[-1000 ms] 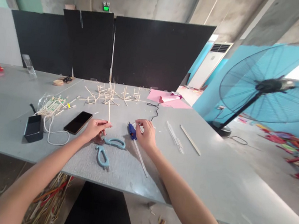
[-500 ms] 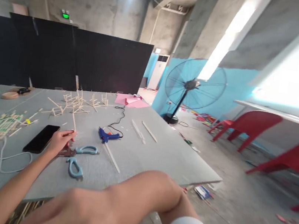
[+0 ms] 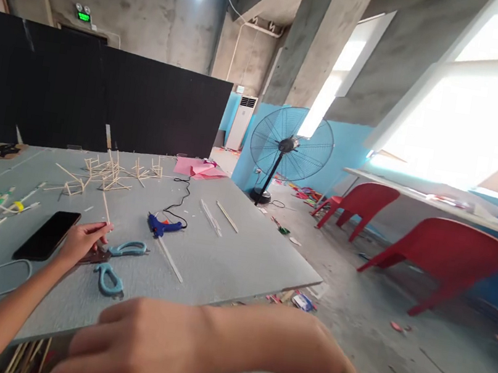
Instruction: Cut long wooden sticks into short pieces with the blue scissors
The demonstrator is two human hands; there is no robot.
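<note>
A flat grey table (image 3: 260,263) spreads out in front; the person's right hand (image 3: 136,344), close to the camera, has its fingers curled, and I cannot tell whether it grips anything; a pale, open lattice of thin wooden sticks (image 3: 111,172) stands toward the table's far side; a black rectangular phone (image 3: 47,235) lies just beside the left hand (image 3: 81,242); a light-blue-handled metal tool (image 3: 118,249) and a blue plastic glue gun (image 3: 163,225) lie right of that hand; its thumb and fingertips pinch a slender pale wooden stick (image 3: 106,207), angled toward the lattice.
</note>
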